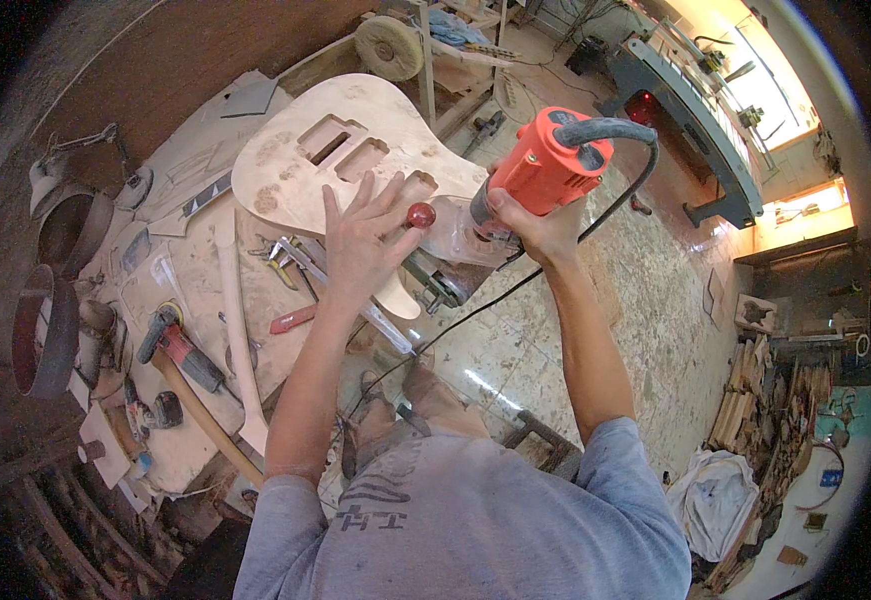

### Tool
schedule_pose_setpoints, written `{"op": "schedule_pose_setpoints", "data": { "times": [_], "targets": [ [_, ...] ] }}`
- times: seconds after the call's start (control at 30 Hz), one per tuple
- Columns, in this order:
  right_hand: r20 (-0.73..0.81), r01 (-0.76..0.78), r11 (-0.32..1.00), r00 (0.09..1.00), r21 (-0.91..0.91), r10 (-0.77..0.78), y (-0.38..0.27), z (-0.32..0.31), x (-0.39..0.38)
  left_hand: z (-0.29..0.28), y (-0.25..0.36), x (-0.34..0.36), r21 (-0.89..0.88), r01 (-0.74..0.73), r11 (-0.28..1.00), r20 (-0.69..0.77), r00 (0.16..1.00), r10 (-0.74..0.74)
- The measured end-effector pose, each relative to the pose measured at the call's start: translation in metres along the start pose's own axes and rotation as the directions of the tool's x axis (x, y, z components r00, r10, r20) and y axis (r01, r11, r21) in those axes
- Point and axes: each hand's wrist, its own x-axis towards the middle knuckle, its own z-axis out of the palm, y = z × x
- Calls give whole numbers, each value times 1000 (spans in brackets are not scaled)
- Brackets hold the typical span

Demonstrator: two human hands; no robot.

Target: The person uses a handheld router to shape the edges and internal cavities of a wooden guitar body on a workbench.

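Observation:
A pale wooden electric guitar body (385, 105), with rectangular pockets cut in its face, lies across the bench corner. My left hand (367, 235) is spread over it, fingers apart. A red ball knob (421, 215) sits between that hand's thumb and forefinger. The knob is at one end of a clear base plate (455, 228) under a red handheld router (545, 160). My right hand (540, 228) is wrapped around the router's lower housing, at the guitar body's right edge. The router's bit is hidden.
On the bench (195, 445) lie an angle grinder (185, 350), long wooden pieces (238, 330) and a red-handled tool (292, 319). The router's black cord (515, 290) loops down past my legs. A grey machine (690, 130) stands far right; scrap wood (745, 400) leans nearer.

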Motion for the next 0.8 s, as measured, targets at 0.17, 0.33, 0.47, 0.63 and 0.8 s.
{"op": "schedule_pose_setpoints", "data": {
  "times": [0.17, 0.33, 0.47, 0.63, 0.8],
  "targets": [
    [-74, 17, 999, 997, 28, -15, -5, 2, -4, -2, 3, 1, -32, -6, 999, 19, 1000, 7],
    [-77, 6, 996, 997, 93, 1, -15, 7, -3, 0, 1, 1, -20, 11, 1000, 34, 999, -10],
    [-87, 26, 999, 996, 39, -22, -10, 6, -1, 0, 3, 2, -16, 16, 1000, 27, 1000, -15],
    [-115, 39, 999, 993, 24, -36, -3, 12, 3, 2, -1, 0, -25, 12, 1000, -13, 1000, -12],
    [-86, 17, 1000, 996, -6, -17, -1, 17, 11, 4, -1, 2, -36, 36, 999, -73, 997, -39]
  ]
}}
